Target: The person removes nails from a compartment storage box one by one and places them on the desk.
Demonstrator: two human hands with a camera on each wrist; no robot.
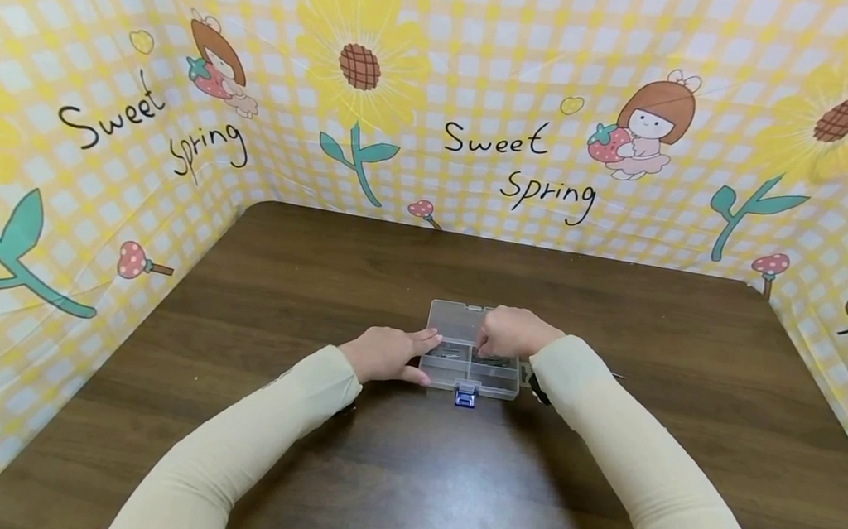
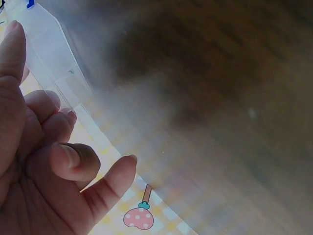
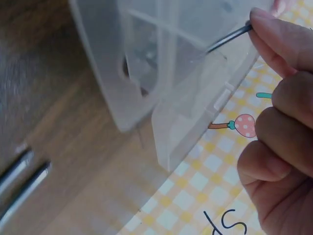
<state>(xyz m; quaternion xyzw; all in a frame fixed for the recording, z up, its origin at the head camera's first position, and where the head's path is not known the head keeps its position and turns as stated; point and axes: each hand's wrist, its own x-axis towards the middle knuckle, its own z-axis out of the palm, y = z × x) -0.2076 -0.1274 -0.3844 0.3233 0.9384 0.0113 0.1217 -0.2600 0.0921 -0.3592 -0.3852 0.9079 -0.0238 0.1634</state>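
A clear plastic compartment box (image 1: pixel 451 376) lies with its lid (image 1: pixel 452 321) folded back and a blue latch (image 1: pixel 465 397) at its front. Small metal pieces (image 1: pixel 450 354) lie in its back compartments. My left hand (image 1: pixel 387 355) rests at the box's left side, index finger and thumb extended onto its edge; the other fingers bend loosely in the left wrist view. Between thumb and index finger, my right hand (image 1: pixel 511 334) pinches a thin dark metal pin (image 3: pixel 229 39) over the back right compartment. The pin's far end is hidden under the fingertips.
Two metal prongs (image 3: pixel 24 188) lie on the brown table (image 1: pixel 304 263) to the right of the box. A black object (image 1: pixel 539 390) shows partly beneath the right sleeve. Yellow checked cloth (image 1: pixel 483 78) with printed flowers walls the back and both sides.
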